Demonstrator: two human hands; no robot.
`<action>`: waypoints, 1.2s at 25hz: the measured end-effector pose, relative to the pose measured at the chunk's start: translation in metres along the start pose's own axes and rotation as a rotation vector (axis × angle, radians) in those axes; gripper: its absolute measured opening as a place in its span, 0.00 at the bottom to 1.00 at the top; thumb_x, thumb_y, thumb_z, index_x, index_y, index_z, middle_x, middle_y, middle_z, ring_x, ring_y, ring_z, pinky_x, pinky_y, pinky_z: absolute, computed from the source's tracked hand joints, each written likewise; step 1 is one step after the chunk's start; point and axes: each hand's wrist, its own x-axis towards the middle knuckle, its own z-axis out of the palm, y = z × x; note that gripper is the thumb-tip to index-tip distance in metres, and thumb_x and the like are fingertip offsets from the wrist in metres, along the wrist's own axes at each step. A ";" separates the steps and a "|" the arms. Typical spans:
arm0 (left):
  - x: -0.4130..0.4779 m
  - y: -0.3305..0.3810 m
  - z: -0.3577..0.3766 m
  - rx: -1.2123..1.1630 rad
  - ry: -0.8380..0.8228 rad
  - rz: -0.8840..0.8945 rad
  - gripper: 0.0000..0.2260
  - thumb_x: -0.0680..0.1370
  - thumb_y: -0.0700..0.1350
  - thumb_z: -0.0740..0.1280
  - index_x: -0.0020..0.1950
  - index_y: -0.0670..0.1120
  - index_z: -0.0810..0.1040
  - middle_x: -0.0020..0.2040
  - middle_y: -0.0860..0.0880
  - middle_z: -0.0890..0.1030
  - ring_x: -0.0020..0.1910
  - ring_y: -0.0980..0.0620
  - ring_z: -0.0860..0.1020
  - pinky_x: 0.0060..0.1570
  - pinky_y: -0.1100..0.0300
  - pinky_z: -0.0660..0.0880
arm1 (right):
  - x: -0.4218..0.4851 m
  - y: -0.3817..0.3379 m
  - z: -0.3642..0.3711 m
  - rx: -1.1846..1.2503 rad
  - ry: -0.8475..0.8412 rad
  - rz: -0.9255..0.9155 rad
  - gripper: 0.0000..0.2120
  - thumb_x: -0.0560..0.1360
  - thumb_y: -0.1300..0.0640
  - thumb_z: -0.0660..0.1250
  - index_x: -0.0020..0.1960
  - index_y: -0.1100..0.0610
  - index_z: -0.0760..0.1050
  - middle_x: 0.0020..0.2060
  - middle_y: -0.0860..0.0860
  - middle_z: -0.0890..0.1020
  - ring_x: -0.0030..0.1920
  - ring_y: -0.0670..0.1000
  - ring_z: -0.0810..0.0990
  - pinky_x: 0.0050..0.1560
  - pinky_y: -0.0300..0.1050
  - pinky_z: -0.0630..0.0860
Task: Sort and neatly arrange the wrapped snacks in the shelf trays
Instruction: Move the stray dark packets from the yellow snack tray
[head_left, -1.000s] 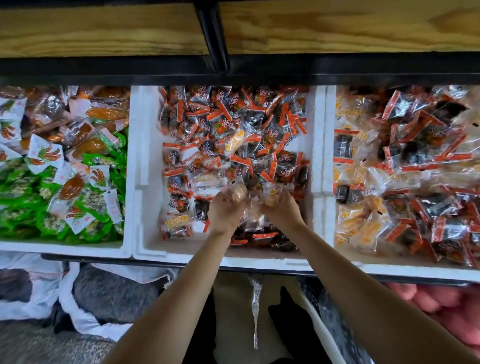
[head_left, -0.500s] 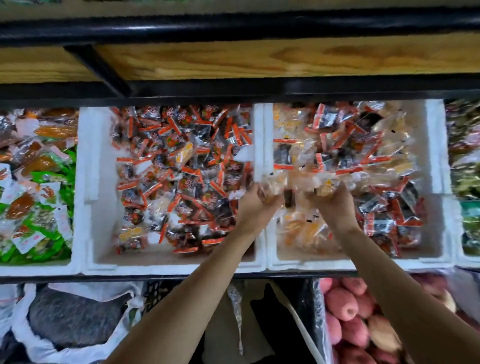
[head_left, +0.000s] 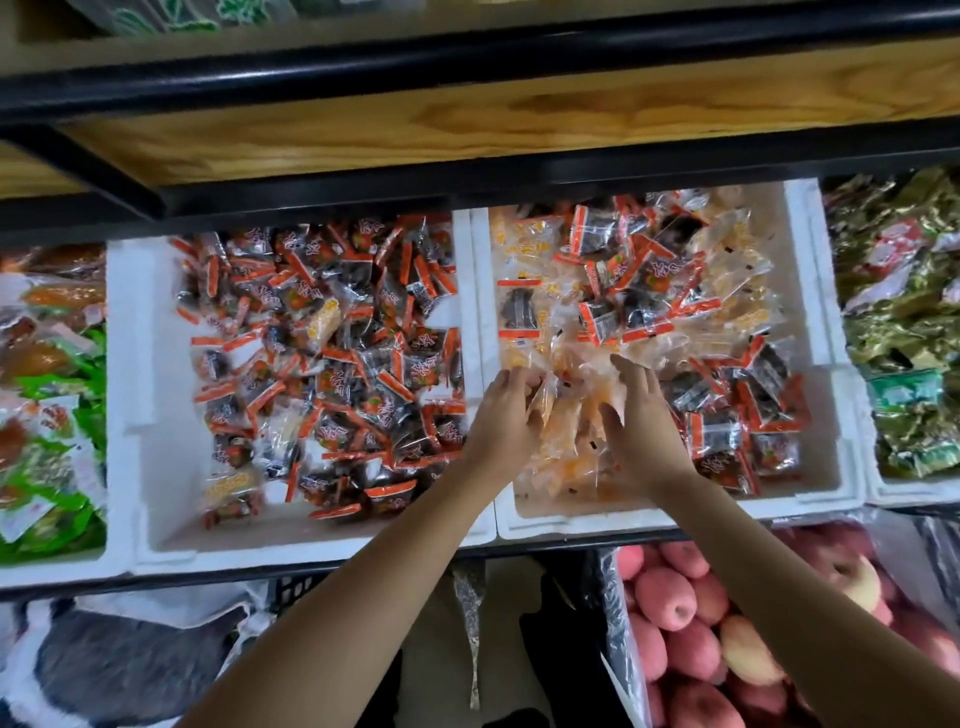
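Clear orange-filled snack packets (head_left: 566, 431) lie heaped in the white foam tray (head_left: 810, 291) between your hands: right hand (head_left: 641, 423) flat, fingers spread on them; left hand (head_left: 501, 415) touching them, grip unclear.

You're looking at white foam trays (head_left: 130, 364). The middle-tray snacks (head_left: 332, 364) are black with orange-red strips and white lettering. In the right tray, near left, the clear wrappers (head_left: 566, 415) carry yellow-orange print. The left packets (head_left: 52, 467) are green and white, the right foil packets (head_left: 898, 312) olive-gold. The near apples (head_left: 675, 597) are pink-red, some yellowish. The far shelf board (head_left: 467, 124) shows tan woodgrain and its rail (head_left: 415, 67) is black.
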 end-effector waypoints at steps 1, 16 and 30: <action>-0.011 -0.006 -0.010 0.031 0.028 0.033 0.13 0.76 0.36 0.66 0.60 0.39 0.73 0.53 0.45 0.76 0.54 0.49 0.75 0.52 0.63 0.70 | -0.005 -0.009 0.004 -0.007 0.036 -0.067 0.20 0.77 0.66 0.59 0.69 0.60 0.63 0.65 0.57 0.67 0.64 0.56 0.69 0.59 0.41 0.65; -0.083 -0.227 -0.167 0.404 0.111 -0.315 0.23 0.77 0.44 0.66 0.71 0.43 0.66 0.67 0.43 0.70 0.65 0.42 0.71 0.62 0.49 0.69 | 0.050 -0.193 0.171 -0.321 -0.287 -0.459 0.33 0.75 0.71 0.58 0.76 0.55 0.52 0.73 0.54 0.59 0.73 0.54 0.56 0.72 0.49 0.58; -0.065 -0.248 -0.142 0.164 -0.019 -0.282 0.17 0.76 0.43 0.67 0.64 0.41 0.71 0.56 0.47 0.77 0.52 0.51 0.76 0.55 0.58 0.75 | 0.086 -0.231 0.222 -0.801 -0.051 -0.373 0.19 0.75 0.67 0.60 0.65 0.60 0.66 0.65 0.60 0.63 0.65 0.59 0.64 0.65 0.52 0.66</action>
